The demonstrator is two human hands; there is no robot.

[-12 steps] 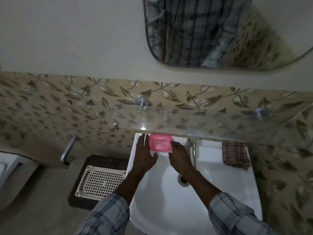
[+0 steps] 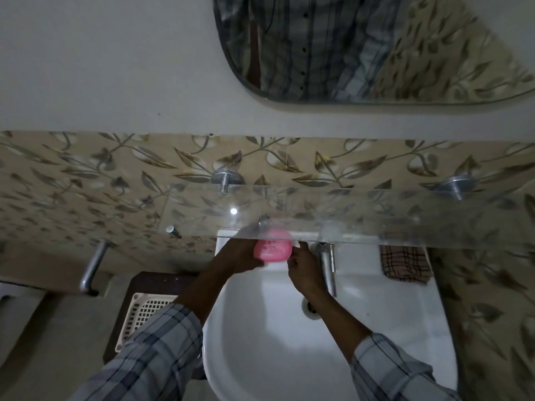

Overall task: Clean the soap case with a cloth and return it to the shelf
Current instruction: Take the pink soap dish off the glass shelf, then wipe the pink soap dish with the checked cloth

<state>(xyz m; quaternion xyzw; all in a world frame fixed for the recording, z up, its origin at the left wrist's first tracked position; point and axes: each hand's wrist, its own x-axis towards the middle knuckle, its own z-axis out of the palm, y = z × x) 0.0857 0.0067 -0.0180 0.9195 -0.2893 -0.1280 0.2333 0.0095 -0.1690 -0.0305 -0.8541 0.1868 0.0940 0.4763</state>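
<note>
Both arms reach up from the bottom of the frame toward its middle, each in a rolled plaid sleeve with the forearm bare. The left hand (image 2: 241, 256) sits just left of centre, its fingers wrapped around the pink soap case (image 2: 272, 250). The right hand (image 2: 302, 269) is just right of it, fingers loosely curled, fingertips close to the case's right end.

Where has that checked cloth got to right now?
In the head view, the brown checked cloth lies on the right back rim of the white washbasin, right of the chrome tap, partly under the glass shelf.
</note>
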